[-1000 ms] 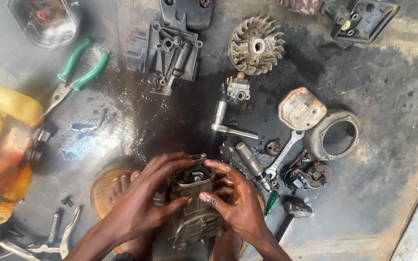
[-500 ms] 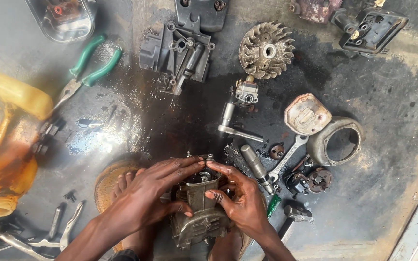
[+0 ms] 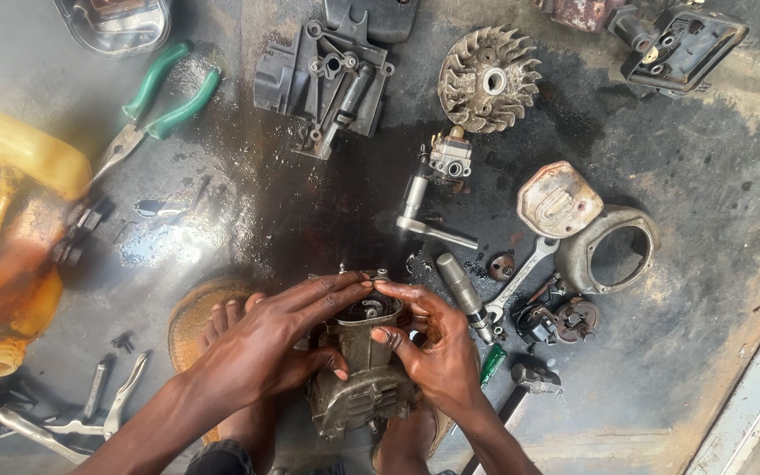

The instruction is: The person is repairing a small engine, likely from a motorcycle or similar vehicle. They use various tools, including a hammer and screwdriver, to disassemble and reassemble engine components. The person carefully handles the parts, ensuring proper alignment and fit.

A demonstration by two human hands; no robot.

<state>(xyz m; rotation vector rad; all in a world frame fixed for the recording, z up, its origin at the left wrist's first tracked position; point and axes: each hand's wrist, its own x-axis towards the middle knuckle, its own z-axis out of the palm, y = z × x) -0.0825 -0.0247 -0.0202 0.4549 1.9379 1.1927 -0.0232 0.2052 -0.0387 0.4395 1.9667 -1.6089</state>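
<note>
My left hand (image 3: 261, 352) and right hand (image 3: 433, 352) have stayed clamped around the grimy grey metal engine block (image 3: 358, 378) below the finned flywheel (image 3: 488, 81), fingers now closing over its open top, so I'm working there.

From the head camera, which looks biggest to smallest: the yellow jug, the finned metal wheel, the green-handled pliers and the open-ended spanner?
1. Yellow jug, clearly largest, though partly cut off at the edge.
2. Green-handled pliers and finned metal wheel: the pliers are longer, the wheel broader, so I would not rank them.
3. Open-ended spanner, smallest.
</note>
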